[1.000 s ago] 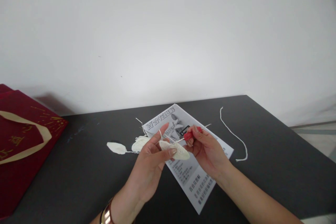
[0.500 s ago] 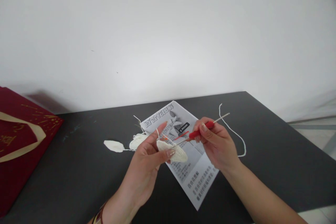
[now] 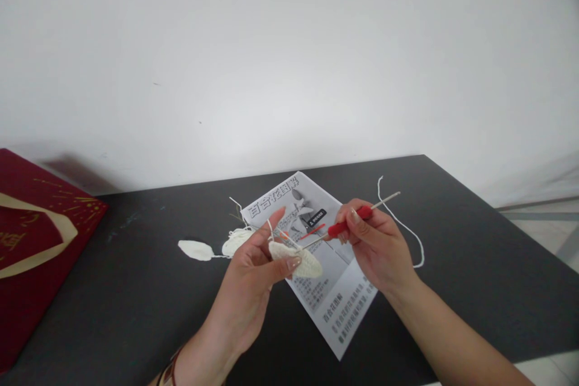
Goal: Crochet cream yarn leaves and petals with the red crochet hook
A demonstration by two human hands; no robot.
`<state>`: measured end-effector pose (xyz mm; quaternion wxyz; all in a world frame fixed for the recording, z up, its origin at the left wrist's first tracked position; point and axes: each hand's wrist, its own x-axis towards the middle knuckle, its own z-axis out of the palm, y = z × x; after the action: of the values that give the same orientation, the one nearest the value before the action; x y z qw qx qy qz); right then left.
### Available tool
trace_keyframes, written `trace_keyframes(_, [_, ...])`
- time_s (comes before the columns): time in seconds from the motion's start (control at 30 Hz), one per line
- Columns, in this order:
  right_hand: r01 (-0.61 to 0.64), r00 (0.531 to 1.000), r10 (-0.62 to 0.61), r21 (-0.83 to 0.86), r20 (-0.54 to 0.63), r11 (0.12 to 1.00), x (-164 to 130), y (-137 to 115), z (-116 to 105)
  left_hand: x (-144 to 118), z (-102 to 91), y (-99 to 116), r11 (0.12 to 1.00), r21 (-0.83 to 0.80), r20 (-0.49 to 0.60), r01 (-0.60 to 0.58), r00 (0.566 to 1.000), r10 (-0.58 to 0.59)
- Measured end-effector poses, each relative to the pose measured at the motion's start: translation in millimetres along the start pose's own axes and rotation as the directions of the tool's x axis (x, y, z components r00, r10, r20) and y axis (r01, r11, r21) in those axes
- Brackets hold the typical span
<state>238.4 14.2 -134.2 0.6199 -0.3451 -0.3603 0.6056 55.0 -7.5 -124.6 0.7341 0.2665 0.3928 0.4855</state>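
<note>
Between thumb and fingers, my left hand (image 3: pixel 253 271) pinches a white leaf-shaped crochet piece (image 3: pixel 309 265). A strand of white yarn runs over its raised index finger. My right hand (image 3: pixel 377 244) grips the red handle of a crochet hook (image 3: pixel 337 229), whose metal shaft reaches left to the upper edge of the piece. The hook's other metal end sticks out to the upper right. Whether a loop sits on the hook tip is too small to tell. Under both hands lies a printed paper sheet (image 3: pixel 344 313) with flower pictures and text.
A finished-looking white crochet petal (image 3: pixel 195 249) lies left of a small heap of white yarn (image 3: pixel 236 242) on the black table (image 3: pixel 149 301). On the right curls a loose white yarn end (image 3: pixel 409 232). A dark red bag (image 3: pixel 40 217) with a cream ribbon handle stands at the left.
My right hand has shifted slightly right and up with the crochet hook, drawing its shaft a little along the piece's edge. My left hand keeps nearly the same hold.
</note>
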Motion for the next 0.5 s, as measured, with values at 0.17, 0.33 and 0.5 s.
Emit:
trace_keyframes(0.17, [-0.144,0.988,0.15,0.106,-0.048,0.984,2.8,7.1,1.7,0.3,-0.1,-1.0,1.0,0.006,0.023,-0.006,1.0,0.006])
trace_keyframes(0.33, [-0.222,0.97,0.235,0.166,-0.063,0.961,3.3,11.2,3.7,0.1,-0.3,-0.7,1.0,0.01,0.007,0.004,1.0,-0.004])
trace_keyframes(0.5, [-0.274,0.957,0.286,0.185,-0.04,0.944,3.4,13.4,4.5,-2.1,0.7,0.4,1.0,0.01,-0.016,0.022,1.0,-0.021])
